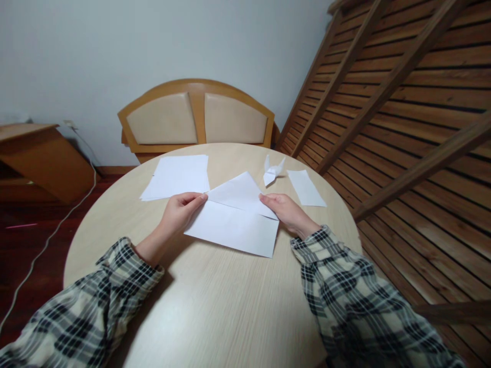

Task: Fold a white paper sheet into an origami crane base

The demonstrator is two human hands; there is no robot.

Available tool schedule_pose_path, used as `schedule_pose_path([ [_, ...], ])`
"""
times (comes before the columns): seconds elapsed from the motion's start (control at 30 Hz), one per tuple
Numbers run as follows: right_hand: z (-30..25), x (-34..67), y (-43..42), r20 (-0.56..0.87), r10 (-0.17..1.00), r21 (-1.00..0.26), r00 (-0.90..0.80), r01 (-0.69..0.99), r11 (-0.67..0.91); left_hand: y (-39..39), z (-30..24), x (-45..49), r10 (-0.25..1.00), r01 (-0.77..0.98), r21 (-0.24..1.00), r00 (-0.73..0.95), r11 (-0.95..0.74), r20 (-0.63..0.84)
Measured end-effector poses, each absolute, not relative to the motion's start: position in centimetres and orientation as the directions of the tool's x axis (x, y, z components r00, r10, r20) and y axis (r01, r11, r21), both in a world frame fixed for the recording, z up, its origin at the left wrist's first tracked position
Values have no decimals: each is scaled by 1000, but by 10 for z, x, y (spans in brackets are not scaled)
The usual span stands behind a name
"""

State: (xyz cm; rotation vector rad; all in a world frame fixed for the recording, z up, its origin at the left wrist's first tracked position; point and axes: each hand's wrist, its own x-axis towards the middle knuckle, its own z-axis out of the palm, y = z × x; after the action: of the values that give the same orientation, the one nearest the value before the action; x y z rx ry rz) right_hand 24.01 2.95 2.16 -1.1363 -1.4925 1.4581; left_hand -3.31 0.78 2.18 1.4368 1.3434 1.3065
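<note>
A white sheet of paper (235, 227) is held up in front of me, its upper part folded over into a slanted flap (236, 191) with a peak at the top. My left hand (182, 210) pinches its left edge at the fold, thumb on top. At the right corner of the flap my right hand (286, 210) grips the paper the same way, with the fingers hidden behind it. Just beyond the right hand stands a folded white paper crane (272, 171). To the right of the crane lies a narrow white paper strip (307, 188).
A stack of white paper (178, 175) lies at the back left of the round wooden table (230, 306). Behind it is a padded headboard (197, 115). A slatted wooden frame (402, 112) leans close on the right. A cable (53, 232) runs over the floor at left.
</note>
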Motion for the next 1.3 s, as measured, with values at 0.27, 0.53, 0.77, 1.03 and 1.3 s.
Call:
schedule_pose_path([
  [0.27,21,244,33,160,959,-906,-232,352,236,6,27,-30,978,192,970,-113,-152,176],
  [0.53,27,242,30,297,932,-834,-209,418,360,2,38,-25,975,165,977,-148,-139,163],
  [0.77,31,239,25,365,906,-809,-216,407,423,0,46,-24,971,198,970,-163,-141,175],
  [1.03,20,244,31,180,943,-912,-281,312,267,4,32,-27,971,198,963,-120,-180,206],
  [1.3,16,237,25,-72,904,-997,-422,43,-60,-5,28,-23,990,256,957,4,-135,139],
])
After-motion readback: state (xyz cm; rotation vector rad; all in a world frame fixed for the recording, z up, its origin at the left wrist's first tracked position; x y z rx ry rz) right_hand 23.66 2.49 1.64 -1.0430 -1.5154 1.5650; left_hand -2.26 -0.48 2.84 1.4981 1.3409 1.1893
